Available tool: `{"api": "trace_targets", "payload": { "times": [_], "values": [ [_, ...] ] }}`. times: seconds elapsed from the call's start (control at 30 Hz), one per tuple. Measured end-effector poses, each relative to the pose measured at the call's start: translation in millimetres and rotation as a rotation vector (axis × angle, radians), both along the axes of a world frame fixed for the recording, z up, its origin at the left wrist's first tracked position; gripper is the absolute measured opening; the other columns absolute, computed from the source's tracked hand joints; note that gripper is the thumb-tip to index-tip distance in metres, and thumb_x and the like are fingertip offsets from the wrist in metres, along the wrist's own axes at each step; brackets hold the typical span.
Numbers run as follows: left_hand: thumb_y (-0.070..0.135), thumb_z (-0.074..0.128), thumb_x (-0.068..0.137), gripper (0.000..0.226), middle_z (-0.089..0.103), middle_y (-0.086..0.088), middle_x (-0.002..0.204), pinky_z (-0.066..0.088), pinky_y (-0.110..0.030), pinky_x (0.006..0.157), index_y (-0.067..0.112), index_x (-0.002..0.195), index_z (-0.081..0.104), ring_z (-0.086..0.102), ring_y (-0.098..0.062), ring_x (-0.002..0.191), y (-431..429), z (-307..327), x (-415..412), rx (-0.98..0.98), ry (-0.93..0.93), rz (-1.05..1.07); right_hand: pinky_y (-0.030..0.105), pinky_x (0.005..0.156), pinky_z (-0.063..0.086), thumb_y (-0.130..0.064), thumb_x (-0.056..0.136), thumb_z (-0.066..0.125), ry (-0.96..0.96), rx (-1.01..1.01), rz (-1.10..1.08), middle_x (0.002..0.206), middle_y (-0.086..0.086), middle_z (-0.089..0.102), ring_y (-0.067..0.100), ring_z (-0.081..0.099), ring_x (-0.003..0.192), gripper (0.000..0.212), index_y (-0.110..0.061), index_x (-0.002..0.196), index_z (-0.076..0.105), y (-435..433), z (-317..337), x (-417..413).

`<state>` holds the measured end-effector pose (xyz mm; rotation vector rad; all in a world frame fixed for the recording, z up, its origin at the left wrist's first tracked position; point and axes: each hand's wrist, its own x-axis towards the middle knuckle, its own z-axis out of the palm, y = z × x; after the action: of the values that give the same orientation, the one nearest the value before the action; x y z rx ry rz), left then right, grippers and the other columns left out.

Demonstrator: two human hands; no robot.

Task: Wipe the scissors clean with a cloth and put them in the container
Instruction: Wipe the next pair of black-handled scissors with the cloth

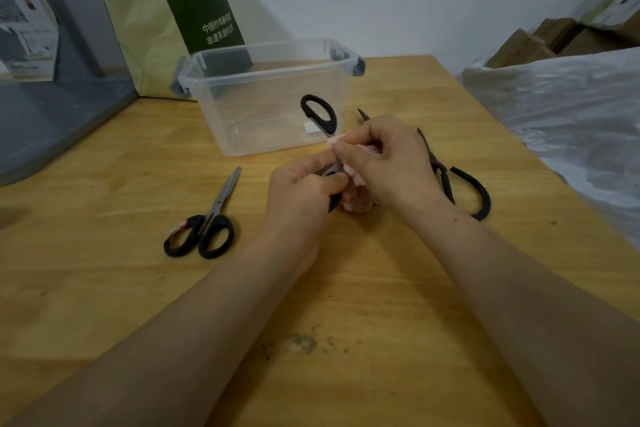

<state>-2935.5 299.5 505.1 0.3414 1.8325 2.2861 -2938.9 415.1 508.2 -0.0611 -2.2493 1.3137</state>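
The held scissors [313, 99] are gripped at the lower handle by the left hand [301, 191], and a pink cloth [358, 180] is pinched around them by the right hand [384, 163]. A clear container [242, 121] is seen at twelve o'clock on the desk [104, 166]. Steel-bladed scissors [207, 218] are laid at nine o'clock and dark scissors [464, 184] at three.

pink cloth [356, 177] wraps black-handled scissors [318, 113]

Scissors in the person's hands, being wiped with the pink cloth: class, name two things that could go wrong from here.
1. Both hands work close to the metal. The left hand grips the held scissors while the right hand pinches the pink cloth round them, so a slip could cut a finger.
2. The right wrist passes close by the black scissors lying on the table. A wiping stroke might catch or shove them.
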Motion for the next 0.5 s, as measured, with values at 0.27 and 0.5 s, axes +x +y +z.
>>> {"api": "trace_targets", "payload": {
  "times": [0.27,0.5],
  "values": [
    [-0.015,0.048,0.083,0.030,0.067,-0.024,0.083,0.052,-0.030,0.062,0.003,0.089,0.070,0.058,-0.029,0.071,-1.4,2.1,-2.2,0.037,-0.009,0.020,0.036,0.060,0.060,-0.015,0.080,0.074,-0.060,-0.183,0.180,0.102,0.006,0.062,0.012,0.067,0.071,0.011,-0.017,0.075,0.064,3.0,0.7,8.1],
    [-0.015,0.052,0.082,0.027,0.067,-0.016,0.077,0.052,-0.025,0.058,-0.004,0.100,0.068,0.061,-0.021,0.063,1.4,-1.3,-1.2,0.022,-0.002,-0.002,0.039,0.074,0.057,-0.021,0.081,0.074,-0.012,-0.240,-0.039,0.088,0.007,0.069,0.020,0.067,0.079,0.010,-0.019,0.076,0.067,13.8,-0.6,-4.5]
  ]
}}
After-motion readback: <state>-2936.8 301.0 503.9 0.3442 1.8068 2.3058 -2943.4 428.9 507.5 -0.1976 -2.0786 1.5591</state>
